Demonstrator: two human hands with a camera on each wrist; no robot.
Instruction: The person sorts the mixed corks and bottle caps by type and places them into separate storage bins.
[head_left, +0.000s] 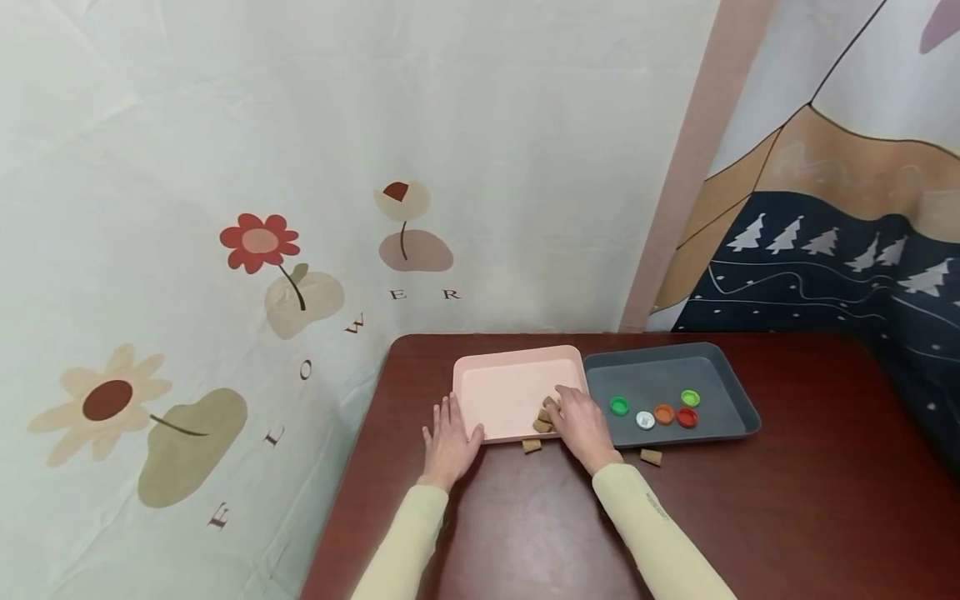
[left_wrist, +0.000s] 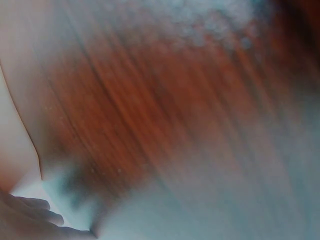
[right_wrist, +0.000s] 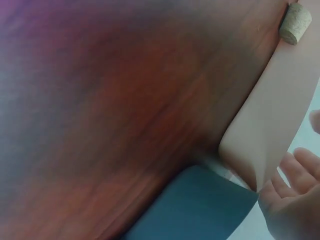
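My left hand (head_left: 447, 446) rests at the left front corner of the pink tray (head_left: 510, 382), its fingers straight along the rim. In the left wrist view, part of that hand (left_wrist: 30, 217) shows at the lower left. Over the tray's right side is my right hand (head_left: 581, 421), its fingertips at a small group of corks (head_left: 543, 426). Whether it grips one is hidden. The right wrist view catches this hand (right_wrist: 295, 200) with bent fingers beside the tray wall. One more cork (head_left: 532, 446) sits at the pink tray's front edge.
A dark grey tray (head_left: 652, 375) adjoins the pink one on the right. It holds several bottle caps, among them a green cap (head_left: 618, 406) and a red cap (head_left: 687, 417). Another cork (head_left: 651, 457) lies before it on the brown table (head_left: 525, 533). Printed cloth hangs behind.
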